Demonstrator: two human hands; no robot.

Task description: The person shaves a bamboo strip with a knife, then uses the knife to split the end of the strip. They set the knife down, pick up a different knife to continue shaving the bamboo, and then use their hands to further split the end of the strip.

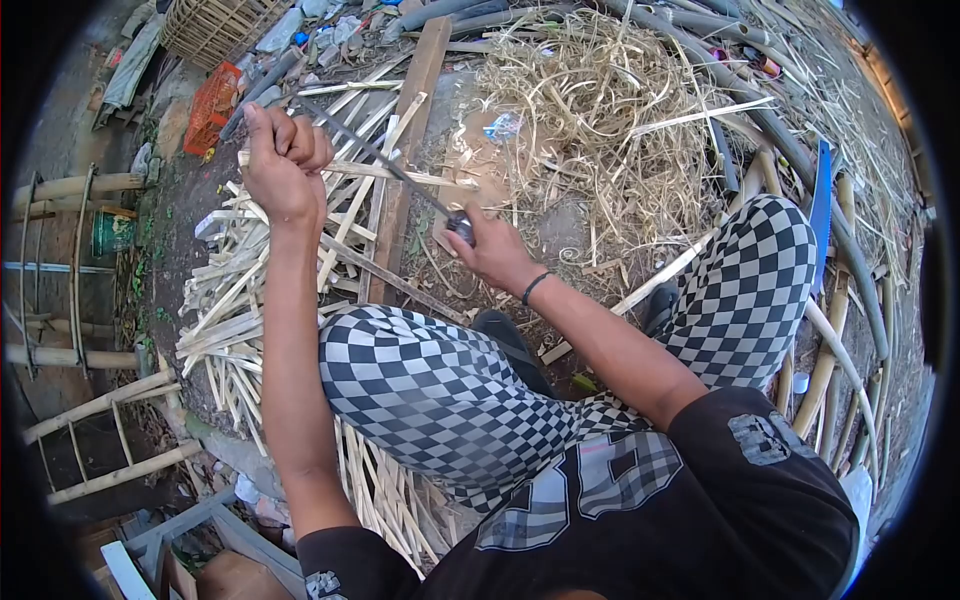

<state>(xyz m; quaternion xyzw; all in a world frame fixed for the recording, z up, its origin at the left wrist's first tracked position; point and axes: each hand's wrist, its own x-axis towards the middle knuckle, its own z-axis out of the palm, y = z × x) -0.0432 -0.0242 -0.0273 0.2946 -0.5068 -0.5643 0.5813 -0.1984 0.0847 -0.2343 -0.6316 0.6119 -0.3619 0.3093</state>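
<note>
My left hand (285,165) is raised over the pile, its fingers closed around a pale split bamboo strip (415,176). The strip runs out to the right from my fist, toward the wooden plank. My right hand (493,246) grips the dark handle of a long, thin-bladed knife (385,160). Its blade slants up and left, crossing over the strip in this view, with the tip near my left knuckles. Below and around my left arm lies a heap of cut bamboo strips (235,265).
A wooden plank (425,65) lies ahead between my hands. Curled shavings (610,130) cover the ground at the right. A blue saw (822,200) lies by my right knee among bamboo poles (835,350). An orange crate (212,108) and a woven basket (215,30) stand far left.
</note>
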